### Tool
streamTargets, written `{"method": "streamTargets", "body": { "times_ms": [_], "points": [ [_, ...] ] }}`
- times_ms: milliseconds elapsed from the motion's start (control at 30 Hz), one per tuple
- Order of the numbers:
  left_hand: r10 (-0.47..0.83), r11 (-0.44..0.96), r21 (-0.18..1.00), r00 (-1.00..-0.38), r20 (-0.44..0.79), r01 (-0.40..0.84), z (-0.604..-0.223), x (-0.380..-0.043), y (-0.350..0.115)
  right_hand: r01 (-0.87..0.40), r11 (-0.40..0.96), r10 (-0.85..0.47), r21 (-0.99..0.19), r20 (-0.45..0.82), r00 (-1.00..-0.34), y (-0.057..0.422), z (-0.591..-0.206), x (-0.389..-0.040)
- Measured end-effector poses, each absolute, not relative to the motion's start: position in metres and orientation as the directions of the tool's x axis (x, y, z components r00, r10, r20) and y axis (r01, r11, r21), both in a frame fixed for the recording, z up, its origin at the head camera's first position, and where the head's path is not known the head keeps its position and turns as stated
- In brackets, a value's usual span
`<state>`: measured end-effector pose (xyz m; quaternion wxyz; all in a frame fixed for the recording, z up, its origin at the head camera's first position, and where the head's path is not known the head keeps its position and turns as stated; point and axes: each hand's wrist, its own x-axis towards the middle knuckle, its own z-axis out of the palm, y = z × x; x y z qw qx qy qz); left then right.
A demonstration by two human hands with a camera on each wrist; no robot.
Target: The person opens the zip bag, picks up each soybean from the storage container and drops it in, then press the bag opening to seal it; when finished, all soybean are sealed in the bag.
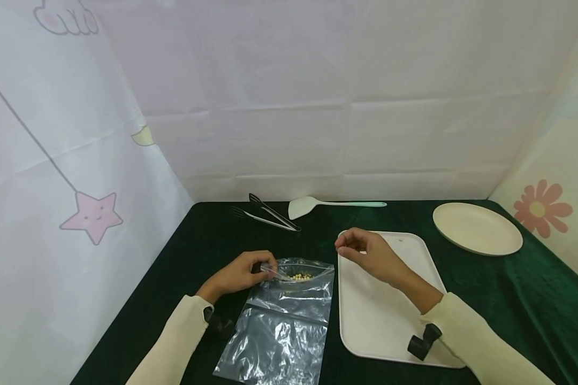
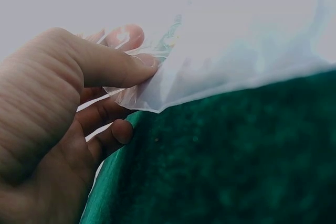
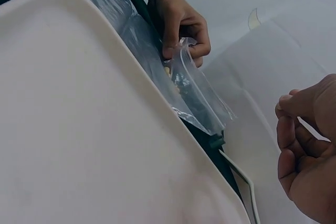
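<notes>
In the head view my left hand [image 1: 241, 272] pinches the upper left corner of a clear zip bag [image 1: 289, 331], whose mouth is parted. Small yellow beans or kernels [image 1: 301, 277] show inside near the opening. The left wrist view has the thumb [image 2: 123, 69] pressing the thin plastic [image 2: 168, 90] against the fingers. My right hand [image 1: 373, 256] hovers over the upper left of a white tray [image 1: 380, 321], to the right of the bag. Its fingers are curled, with thumb and index tips together [image 3: 283, 106]; no object shows between them.
One tiny pale piece [image 1: 401, 240] lies near the tray's far edge. Metal tongs [image 1: 274, 218] and a white spatula [image 1: 308, 206] with a pale green handle lie at the back. An oval white plate [image 1: 477, 229] stands back right on the dark green cloth [image 1: 501, 289].
</notes>
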<state>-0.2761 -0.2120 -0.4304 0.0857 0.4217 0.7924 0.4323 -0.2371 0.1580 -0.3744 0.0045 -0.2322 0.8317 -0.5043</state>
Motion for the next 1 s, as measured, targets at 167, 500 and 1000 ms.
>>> {"method": "streamTargets", "body": {
  "times_ms": [167,500,1000],
  "points": [
    [0.749,0.264,0.761,-0.623,0.226,0.593,-0.432,-0.277,-0.212,-0.414,0.380,-0.420,-0.827,0.245,-0.874,0.139,-0.381,-0.240],
    [0.739,0.297,0.764,-0.644,0.196,0.573,-0.432,-0.279,-0.213,-0.410,0.348,-0.425,-0.843,0.248,-0.871,0.124,-0.379,-0.245],
    [0.733,0.298,0.765,-0.650,0.200,0.572,-0.428,-0.275,-0.211,-0.507,0.559,-0.410,-0.656,0.313,-0.857,0.173,-0.367,-0.238]
  ]
}}
